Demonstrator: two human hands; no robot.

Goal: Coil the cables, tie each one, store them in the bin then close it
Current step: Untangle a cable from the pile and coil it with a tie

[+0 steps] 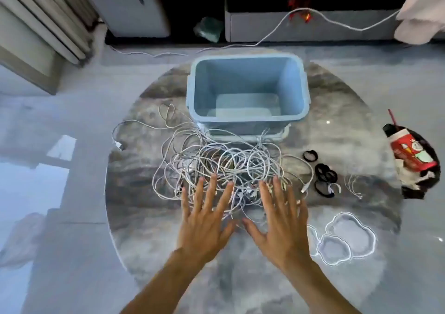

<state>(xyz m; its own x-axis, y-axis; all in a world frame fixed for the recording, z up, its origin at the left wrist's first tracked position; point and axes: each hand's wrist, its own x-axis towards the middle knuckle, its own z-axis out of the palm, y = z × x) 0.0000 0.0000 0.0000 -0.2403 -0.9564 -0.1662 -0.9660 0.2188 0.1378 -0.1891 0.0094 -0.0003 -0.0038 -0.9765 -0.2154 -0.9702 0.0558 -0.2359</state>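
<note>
One tangled heap of thin white cables [216, 166] lies mid-table, just in front of one open, empty blue plastic bin [248, 92]. Your left hand [204, 219] and right hand [281, 219] are both flat, fingers spread wide, holding nothing, fingertips over the heap's near edge. About four black loop ties [323, 174] lie right of the heap on the round grey marble table [149, 217].

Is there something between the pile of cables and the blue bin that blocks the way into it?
Nothing visible does. The blue bin stands open and empty just behind the cables, its lid under it. Both hands are spread at the pile's near edge.
</note>
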